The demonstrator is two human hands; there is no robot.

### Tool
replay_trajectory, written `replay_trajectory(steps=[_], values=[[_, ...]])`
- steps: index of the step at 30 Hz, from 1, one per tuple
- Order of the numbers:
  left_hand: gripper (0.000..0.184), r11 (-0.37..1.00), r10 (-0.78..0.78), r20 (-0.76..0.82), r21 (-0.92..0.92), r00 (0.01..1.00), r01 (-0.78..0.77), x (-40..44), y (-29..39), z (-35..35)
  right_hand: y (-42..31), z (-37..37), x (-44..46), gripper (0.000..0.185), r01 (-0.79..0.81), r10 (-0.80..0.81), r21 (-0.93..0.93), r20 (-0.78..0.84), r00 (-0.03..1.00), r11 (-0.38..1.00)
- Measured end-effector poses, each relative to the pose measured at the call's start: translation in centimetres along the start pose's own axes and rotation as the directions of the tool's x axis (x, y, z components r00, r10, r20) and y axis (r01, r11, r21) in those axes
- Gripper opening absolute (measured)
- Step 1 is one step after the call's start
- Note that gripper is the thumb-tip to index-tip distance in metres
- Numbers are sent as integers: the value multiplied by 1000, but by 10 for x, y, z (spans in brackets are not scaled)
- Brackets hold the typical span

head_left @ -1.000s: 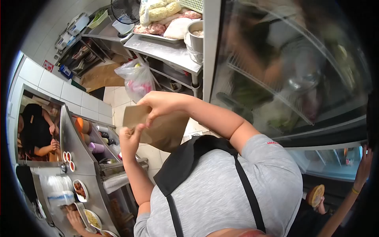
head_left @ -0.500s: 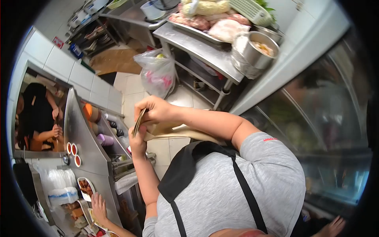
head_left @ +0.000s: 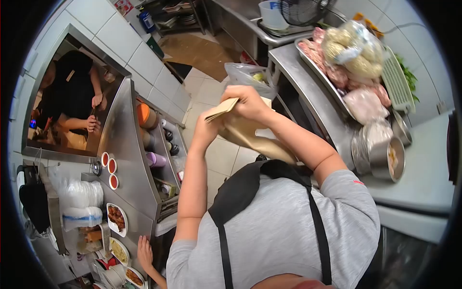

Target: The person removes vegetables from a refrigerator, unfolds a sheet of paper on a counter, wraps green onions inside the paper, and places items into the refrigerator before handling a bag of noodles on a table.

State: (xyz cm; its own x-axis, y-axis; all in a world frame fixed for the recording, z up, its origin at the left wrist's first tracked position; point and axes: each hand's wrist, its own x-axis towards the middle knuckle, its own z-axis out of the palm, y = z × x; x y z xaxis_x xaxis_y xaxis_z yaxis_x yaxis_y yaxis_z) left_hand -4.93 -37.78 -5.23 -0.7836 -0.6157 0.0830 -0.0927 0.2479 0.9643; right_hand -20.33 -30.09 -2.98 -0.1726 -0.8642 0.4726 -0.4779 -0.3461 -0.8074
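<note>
A brown paper bag hangs between my hands in front of my chest, its top edge folded over. My left hand is closed on the left end of the fold. On the other end, my right hand has its fingers wrapped round the paper. The bag's body spreads down toward the black apron, partly behind my right forearm.
A steel counter at left bears sauce cups and food dishes; another person's hand is at its edge. A steel table at right holds a meat tray and a metal pot. A plastic bag stands beyond my hands.
The view has swung toward the steel table, and the glass door has slid mostly out of view. The bag's top has gone from a broad flat sheet to a narrow fold, still held by both hands.
</note>
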Motion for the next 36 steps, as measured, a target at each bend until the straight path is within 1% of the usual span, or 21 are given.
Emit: replay_trajectory(steps=[1, 3, 5, 6, 7, 9, 11, 12, 13, 15, 16, 17, 19, 21, 23, 25, 26, 28, 30, 35, 36], values=[[19, 947, 69, -70, -309, 995, -88, 16, -10, 8, 15, -4, 9, 5, -14, 15, 182, -7, 1000, 983], [24, 892, 0, -24, -453, 1000, -10, 41, -12, 9, 28, -5, 26, 6, -157, 237, 650, -36, 971, 743], [29, 915, -15, -93, -404, 996, -24, 64, -21, 7, 45, -8, 46, 7, -158, 255, 597, -80, 964, 786], [29, 941, -7, -94, -338, 996, -25, 75, -24, 3, 45, -17, 54, 20, -336, 390, 557, 23, 921, 760], [29, 963, -1, -88, -270, 996, -22, 83, -27, -2, 52, -25, 61, 38, -346, 356, 668, 128, 926, 659], [29, 980, -30, -17, -196, 999, 26, 104, -32, -13, 83, -44, 77, 55, -376, 221, 481, 348, 911, 792], [29, 991, -55, 60, -120, 997, 62, 126, -31, -21, 94, -54, 95, 40, -404, 327, 149, 375, 868, 903], [31, 978, -169, 129, -104, 977, 182, 135, -28, -22, 94, -61, 107, 34, -388, 377, -50, 381, 844, 920], [32, 996, -89, 141, 36, 986, 85, 146, -24, -25, 97, -64, 116, 29, -360, 431, -247, 373, 821, 900], [36, 945, 63, 205, 302, 977, -125, 166, -22, -31, 103, -52, 128, 18, -122, 208, -330, 240, 948, 936], [29, 952, 86, 254, 264, 963, -155, 181, -36, -33, 102, -48, 136, 17, 3, 98, -416, 221, 970, 910], [25, 988, -7, 272, 147, 962, -35, 196, -54, -35, 102, -44, 145, 16, 125, -18, -503, 213, 977, 855], [19, 973, -184, 348, -69, 919, 221, 224, -87, -40, 104, -36, 159, 12, 189, -76, -503, 236, 969, 844], [9, 937, -71, 377, -292, 924, 191, 240, -88, -54, 124, -33, 171, 12, 59, -3, -363, 153, 988, 930], [9, 944, 244, 291, -290, 925, -157, 252, -80, -65, 136, -27, 183, 8, -225, 226, 21, -39, 973, 974], [12, 945, 123, 317, -328, 941, -13, 269, -76, -77, 139, -27, 199, 7, -238, 261, 167, -128, 957, 957], [14, 937, 58, 328, -343, 943, 61, 280, -76, -85, 144, -26, 209, 11, -237, 257, 127, -167, 952, 963], [18, 994, 11, 415, -102, 910, 34, 301, -81, -106, 156, -21, 220, 20, -253, 261, 63, -242, 935, 965], [25, 998, 17, 457, 44, 889, -42, 324, -79, -124, 165, -16, 224, 53, -263, 289, 121, -354, 889, 957], [40, 983, -19, 589, 160, 808, -94, 357, -88, -131, 189, -26, 211, 41, -655, 673, 204, -25, 739, 727], [43, 974, -25, 632, 189, 775, -122, 363, -88, -128, 199, -24, 211, 26, -577, 594, 152, -100, 799, 802]])
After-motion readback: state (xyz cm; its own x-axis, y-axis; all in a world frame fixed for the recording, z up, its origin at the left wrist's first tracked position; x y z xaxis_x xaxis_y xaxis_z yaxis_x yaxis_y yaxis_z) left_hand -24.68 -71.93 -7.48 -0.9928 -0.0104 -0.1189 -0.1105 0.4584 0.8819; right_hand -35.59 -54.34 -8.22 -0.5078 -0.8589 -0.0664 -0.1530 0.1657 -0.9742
